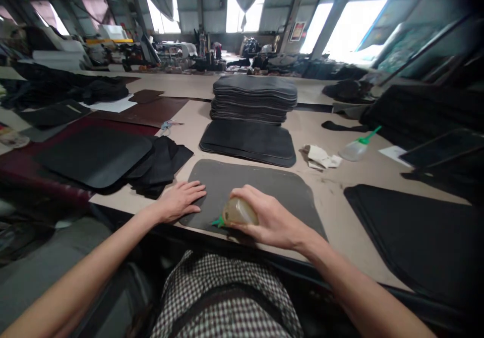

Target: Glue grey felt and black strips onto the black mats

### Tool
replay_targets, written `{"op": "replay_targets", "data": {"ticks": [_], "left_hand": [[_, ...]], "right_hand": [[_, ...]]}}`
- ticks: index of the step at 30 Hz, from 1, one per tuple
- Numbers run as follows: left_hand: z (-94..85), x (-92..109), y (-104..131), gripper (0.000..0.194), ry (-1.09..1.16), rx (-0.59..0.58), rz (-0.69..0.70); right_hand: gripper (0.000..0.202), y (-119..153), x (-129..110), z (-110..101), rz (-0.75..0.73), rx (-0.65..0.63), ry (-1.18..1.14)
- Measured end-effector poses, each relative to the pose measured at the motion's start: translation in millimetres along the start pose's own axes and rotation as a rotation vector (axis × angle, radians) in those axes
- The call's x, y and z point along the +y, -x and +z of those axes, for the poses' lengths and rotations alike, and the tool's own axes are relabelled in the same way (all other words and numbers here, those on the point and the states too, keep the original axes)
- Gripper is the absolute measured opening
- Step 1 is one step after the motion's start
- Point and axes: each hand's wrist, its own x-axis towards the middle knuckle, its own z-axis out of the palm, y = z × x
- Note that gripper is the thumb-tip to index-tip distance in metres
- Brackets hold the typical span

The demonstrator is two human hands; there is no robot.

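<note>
A dark grey flat panel with rounded corners (260, 182) lies at the near edge of the table. My left hand (182, 200) rests flat on its left side, fingers stretched out. In my right hand (264, 216) is a squeeze bottle (238, 212), tipped over with its green nozzle pointing down and left near the panel's front edge. The bottle is translucent with a yellowish tint. Whether the nozzle tip touches the panel I cannot tell. Just beyond the panel lie several black panels (247, 144), with a taller stack of grey panels (254, 96) behind them.
To the right are a crumpled cloth (321, 157), a second squeeze bottle with a green nozzle (355, 149) and a pile of black panels (416, 237). On the left lie more black panels (100, 154), folded black fabric (162, 164) and small scissors (171, 124).
</note>
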Motion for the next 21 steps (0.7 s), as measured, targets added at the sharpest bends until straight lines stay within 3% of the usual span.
{"op": "replay_targets", "data": {"ticks": [10, 21], "left_hand": [[2.2, -3, -3, 0.055, -0.076, -0.027, -0.019], [12.6, -21, -6, 0.056, -0.167, -0.087, -0.039]], "right_hand": [[0.043, 76, 19, -48, 0.203, 0.053, 0.029], [0.052, 166, 40, -80, 0.536, 0.214, -0.117]]}}
